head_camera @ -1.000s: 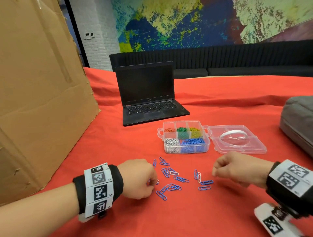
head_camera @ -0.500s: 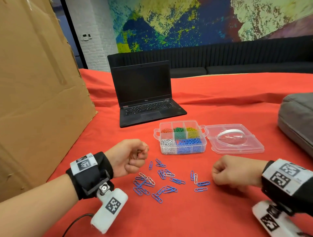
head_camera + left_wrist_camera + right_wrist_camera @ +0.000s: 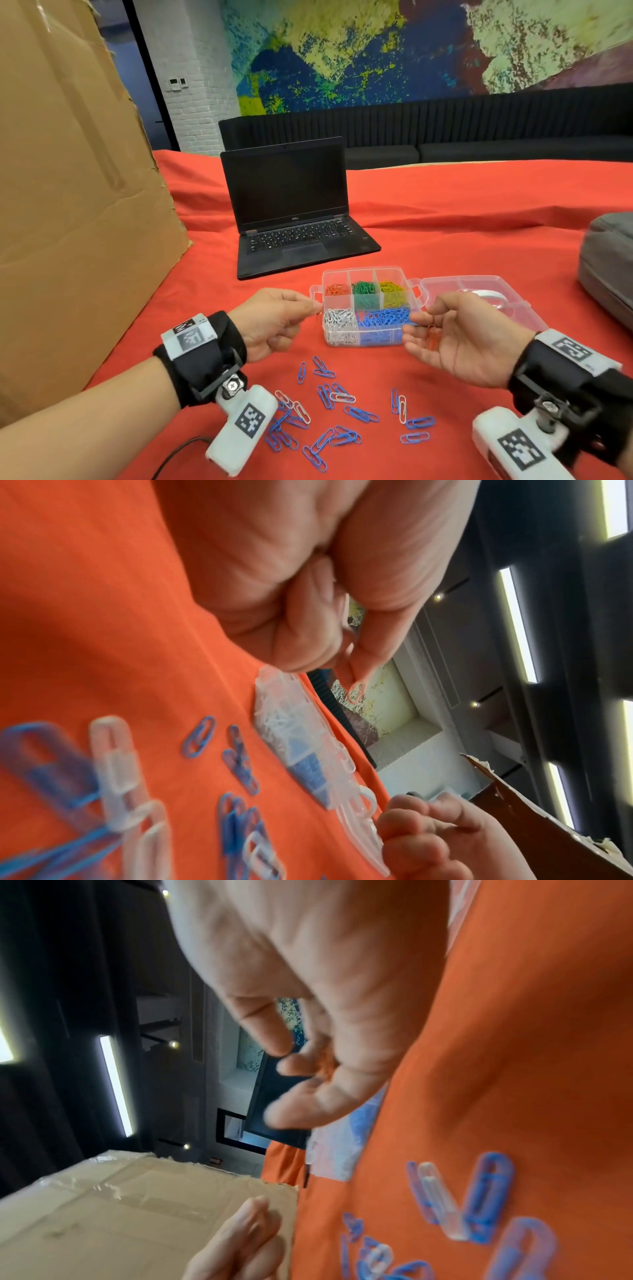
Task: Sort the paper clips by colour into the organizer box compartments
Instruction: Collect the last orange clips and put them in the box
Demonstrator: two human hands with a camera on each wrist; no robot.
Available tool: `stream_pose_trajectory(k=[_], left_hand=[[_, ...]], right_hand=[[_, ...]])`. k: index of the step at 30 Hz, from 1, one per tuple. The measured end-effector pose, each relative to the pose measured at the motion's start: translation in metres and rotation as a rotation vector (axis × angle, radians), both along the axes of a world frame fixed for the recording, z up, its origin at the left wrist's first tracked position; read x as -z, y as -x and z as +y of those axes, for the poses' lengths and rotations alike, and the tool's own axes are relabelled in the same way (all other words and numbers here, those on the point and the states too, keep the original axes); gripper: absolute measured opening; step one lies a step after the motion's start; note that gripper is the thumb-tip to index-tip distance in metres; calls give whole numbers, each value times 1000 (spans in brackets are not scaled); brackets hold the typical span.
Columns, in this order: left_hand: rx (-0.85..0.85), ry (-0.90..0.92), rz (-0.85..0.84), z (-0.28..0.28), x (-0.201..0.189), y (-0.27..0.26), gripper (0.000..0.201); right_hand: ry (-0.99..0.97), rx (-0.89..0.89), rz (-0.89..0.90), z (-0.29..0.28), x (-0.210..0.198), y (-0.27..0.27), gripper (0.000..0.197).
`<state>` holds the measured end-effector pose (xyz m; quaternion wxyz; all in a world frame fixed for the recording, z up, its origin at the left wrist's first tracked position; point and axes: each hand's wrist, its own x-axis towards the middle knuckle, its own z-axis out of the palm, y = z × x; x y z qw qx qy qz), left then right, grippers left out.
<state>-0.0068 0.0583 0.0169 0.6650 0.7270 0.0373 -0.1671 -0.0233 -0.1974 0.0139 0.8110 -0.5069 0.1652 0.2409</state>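
Five filled compartments visible in the organizer box (image 3: 366,310): orange, green, yellow along the far row; white and blue in the near row. Lid (image 3: 479,301) hinged open to the right, something white and curved lying in it. Box standing on the red-covered surface (image 3: 445,233), between the two raised hands.

Most of the sorting judged done; blue compartment fullest. Remaining: loose paper clips (image 3: 329,411) scattered on the surface near of the box. Rough count about twenty-five; blue by far the majority, four or five white. Exact count not possible where clips overlap or sit behind the left wrist camera.

Left hand (image 3: 274,322) raised just left of the box, thumb and forefinger pinching one pale clip (image 3: 356,693), pinkish-white; true colour uncertain through the blur. Remaining fingers (image 3: 301,631) curled in.

Right hand (image 3: 455,339) palm-up just right of the box, fingers half curled, cupping a few orange clips (image 3: 432,337); two or three, cannot separate them.

Judged next: pale clip to white compartment, orange ones to far-left compartment, then blue and white off the surface.

Beyond: one open black laptop (image 3: 294,219) far of the box, one large cardboard sheet (image 3: 68,188) left, one grey bag (image 3: 609,267) right edge.
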Motion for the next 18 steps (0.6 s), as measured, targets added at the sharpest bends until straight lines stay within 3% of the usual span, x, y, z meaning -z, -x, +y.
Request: stream_pose_trajectory(k=[5, 11, 18], left_hand=[[-93, 6, -20, -27, -12, -57, 13], [-108, -215, 97, -44, -9, -108, 6], [6, -75, 212, -46, -19, -131, 43]], right_hand=[[-33, 61, -10, 5, -20, -31, 27], [-25, 44, -44, 7, -32, -57, 42], [-29, 96, -18, 11, -31, -83, 36]])
